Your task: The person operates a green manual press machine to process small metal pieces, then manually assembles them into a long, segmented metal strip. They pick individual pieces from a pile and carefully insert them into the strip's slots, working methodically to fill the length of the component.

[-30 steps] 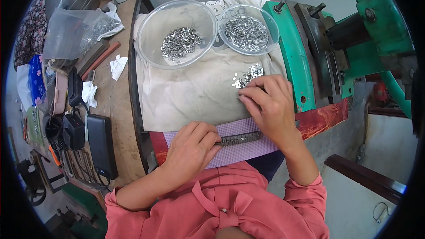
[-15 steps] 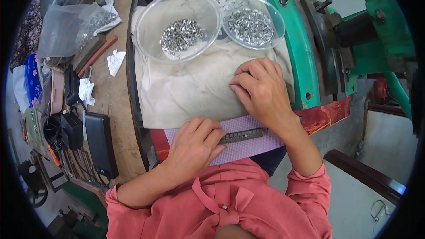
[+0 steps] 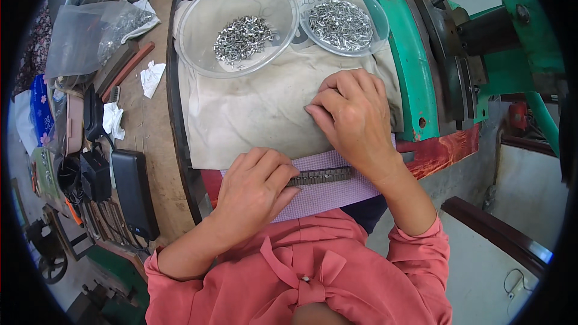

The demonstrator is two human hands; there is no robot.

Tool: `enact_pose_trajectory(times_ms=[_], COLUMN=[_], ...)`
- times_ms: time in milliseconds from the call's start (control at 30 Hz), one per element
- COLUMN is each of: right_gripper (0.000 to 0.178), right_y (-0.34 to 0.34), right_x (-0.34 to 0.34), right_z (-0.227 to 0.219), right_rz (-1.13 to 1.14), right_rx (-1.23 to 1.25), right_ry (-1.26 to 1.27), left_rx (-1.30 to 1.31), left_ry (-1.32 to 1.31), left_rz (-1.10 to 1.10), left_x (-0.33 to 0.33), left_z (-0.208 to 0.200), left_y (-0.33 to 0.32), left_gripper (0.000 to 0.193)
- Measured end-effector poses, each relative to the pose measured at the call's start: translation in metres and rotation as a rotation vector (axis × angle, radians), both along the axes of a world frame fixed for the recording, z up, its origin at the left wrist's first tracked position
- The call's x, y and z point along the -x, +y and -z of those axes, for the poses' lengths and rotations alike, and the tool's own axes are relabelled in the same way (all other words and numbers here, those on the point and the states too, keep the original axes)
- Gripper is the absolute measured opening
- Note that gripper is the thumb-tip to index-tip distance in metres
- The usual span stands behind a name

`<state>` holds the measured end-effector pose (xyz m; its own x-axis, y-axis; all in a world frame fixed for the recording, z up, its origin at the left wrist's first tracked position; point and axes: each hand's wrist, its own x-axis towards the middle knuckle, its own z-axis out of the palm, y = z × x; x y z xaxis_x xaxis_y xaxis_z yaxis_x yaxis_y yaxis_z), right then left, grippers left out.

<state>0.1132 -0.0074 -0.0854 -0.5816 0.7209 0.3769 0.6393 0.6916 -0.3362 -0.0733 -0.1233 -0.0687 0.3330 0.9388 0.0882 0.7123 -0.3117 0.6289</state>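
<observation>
My left hand (image 3: 256,182) is closed on the left end of a dark, narrow metal bar (image 3: 325,176) with a row of notches. The bar lies across a lilac checked cloth (image 3: 313,203) close to my body. Over the beige cloth (image 3: 241,123), my right hand (image 3: 355,114) is closed with thumb and fingertips together. Whatever it may pinch is hidden. Beyond the hands stand two clear plastic tubs: the left tub (image 3: 195,54) and the smaller right tub (image 3: 382,30). Small shiny metal pieces (image 3: 244,37) lie in the left one, and similar pieces (image 3: 341,24) fill the right one.
A green machine frame (image 3: 415,84) with dark steel plates rises at the right. On the wooden bench (image 3: 162,174) at the left are a black power bank (image 3: 135,192), crumpled tissue (image 3: 112,120), a reddish stick (image 3: 129,71) and a plastic bag (image 3: 78,39).
The whole view has shifted slightly, so things sit a little higher. My right fingertips have moved slightly left over the beige cloth. My left hand stays on the notched bar.
</observation>
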Motion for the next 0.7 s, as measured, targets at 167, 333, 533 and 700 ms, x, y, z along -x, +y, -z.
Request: enact_pose_trajectory(times_ms=[167, 333, 533, 700], right_gripper=[0.018, 0.015, 0.010, 0.008], right_y=[-0.004, -0.002, 0.002, 0.003], right_x=[0.004, 0.004, -0.003, -0.003], right_z=[-0.001, 0.002, 0.002, -0.003], right_rz=[0.033, 0.010, -0.028, -0.052], right_rx=[-0.068, 0.006, 0.075, 0.086], right_ry=[-0.044, 0.006, 0.046, 0.028], left_rx=[-0.006, -0.009, -0.057, -0.077], left_ry=[-0.032, -0.036, -0.075, -0.087], left_rz=[0.014, 0.000, 0.007, -0.003], left_x=[0.001, 0.001, 0.001, 0.001], left_z=[0.004, 0.004, 0.010, 0.015], left_y=[-0.001, -0.001, 0.000, 0.000], left_gripper=[0.030, 0.029, 0.024, 0.021])
